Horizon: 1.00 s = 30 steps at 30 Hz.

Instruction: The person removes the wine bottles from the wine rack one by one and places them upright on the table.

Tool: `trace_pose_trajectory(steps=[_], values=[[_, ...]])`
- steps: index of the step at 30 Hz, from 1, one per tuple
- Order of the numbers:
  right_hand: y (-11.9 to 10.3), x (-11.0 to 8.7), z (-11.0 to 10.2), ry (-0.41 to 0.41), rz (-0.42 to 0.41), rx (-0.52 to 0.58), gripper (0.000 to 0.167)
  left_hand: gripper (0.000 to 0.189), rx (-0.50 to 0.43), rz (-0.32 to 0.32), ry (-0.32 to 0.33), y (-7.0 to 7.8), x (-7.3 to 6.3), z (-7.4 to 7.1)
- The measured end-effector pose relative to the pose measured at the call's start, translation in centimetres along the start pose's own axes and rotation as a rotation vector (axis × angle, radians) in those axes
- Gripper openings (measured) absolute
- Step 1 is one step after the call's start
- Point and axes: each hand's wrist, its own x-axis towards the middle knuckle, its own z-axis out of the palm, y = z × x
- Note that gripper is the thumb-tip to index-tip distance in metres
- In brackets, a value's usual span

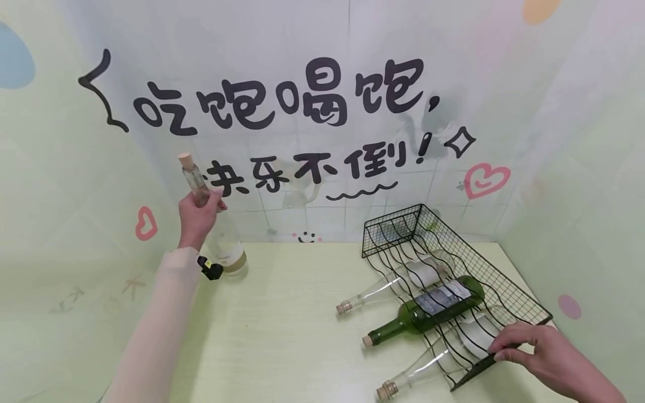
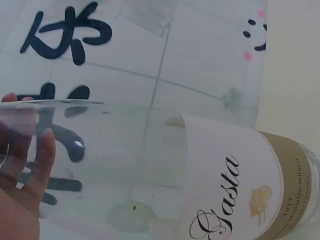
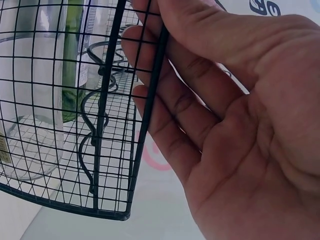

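My left hand (image 1: 199, 218) grips a clear glass bottle (image 1: 229, 243) by the neck, just below its cork, at the back left of the table. The bottle stands tilted, and part of it hides behind the wrist. Its white label with a tan band (image 2: 225, 182) faces the left wrist camera. At the right, my right hand (image 1: 539, 350) pinches the near rim of a black wire wine rack (image 1: 476, 254). Lying in the rack are a green bottle (image 1: 438, 305) between two clear bottles, a far one (image 1: 423, 273) and a near one (image 1: 428, 364), all corked.
The pale table (image 1: 282, 324) extends between the bottle and the rack. Printed curtains (image 1: 312, 218) with black lettering close off the back and both sides. A small black device (image 1: 210, 268) sits at the left wrist.
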Motion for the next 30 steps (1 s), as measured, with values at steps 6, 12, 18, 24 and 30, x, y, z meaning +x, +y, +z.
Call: trace_pose_trajectory(steps=[6,12,18,24,30], values=[[-0.1,0.0,0.1,0.002,0.013,-0.003,0.037,0.03,0.037,-0.035,0.017,-1.6,0.6,-0.1],[-0.2,0.0,0.1,0.012,0.01,0.002,0.038,0.026,0.048,-0.075,0.007,-2.7,0.6,-0.1],[-0.2,-0.1,0.2,0.012,0.005,0.01,0.038,0.027,0.064,-0.097,0.027,-3.4,0.5,-0.3],[-0.1,-0.2,0.4,0.029,0.012,0.002,0.04,0.026,0.059,-0.105,0.029,-3.5,0.4,-0.4],[-0.3,-0.2,0.3,0.022,0.051,-0.009,0.04,0.024,0.096,-0.115,0.024,-3.7,0.3,-0.5]])
